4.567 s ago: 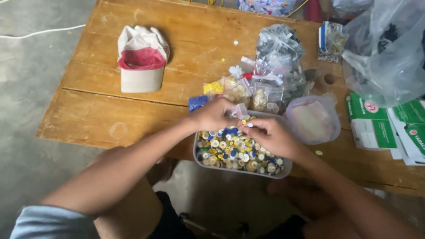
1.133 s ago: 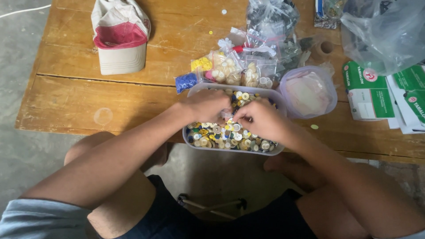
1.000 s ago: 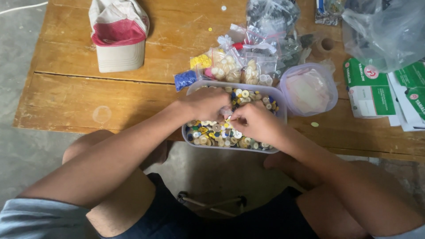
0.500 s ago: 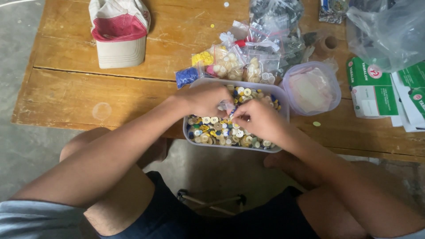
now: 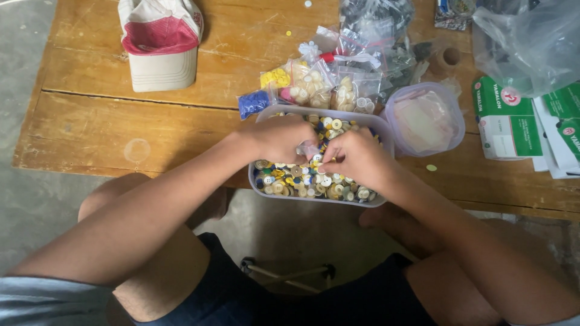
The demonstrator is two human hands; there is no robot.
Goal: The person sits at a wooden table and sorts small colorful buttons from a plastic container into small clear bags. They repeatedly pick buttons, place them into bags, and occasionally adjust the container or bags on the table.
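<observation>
Wooden table (image 5: pixel 109 121): button tub (image 5: pixel 261 181) long axis L-R; left hand (image 5: pixel 284 137), right hand (image 5: pixel 356 158) pinching small bag (image 5: pixel 309 149).

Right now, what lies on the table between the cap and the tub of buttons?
In the head view, mostly bare wood. Close to the tub, a small blue bag of buttons lies in the stretch toward the cap.

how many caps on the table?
1. The cap lies at the table's far left, apart from the button tub where both hands work. Others could lie outside the frame.
</observation>
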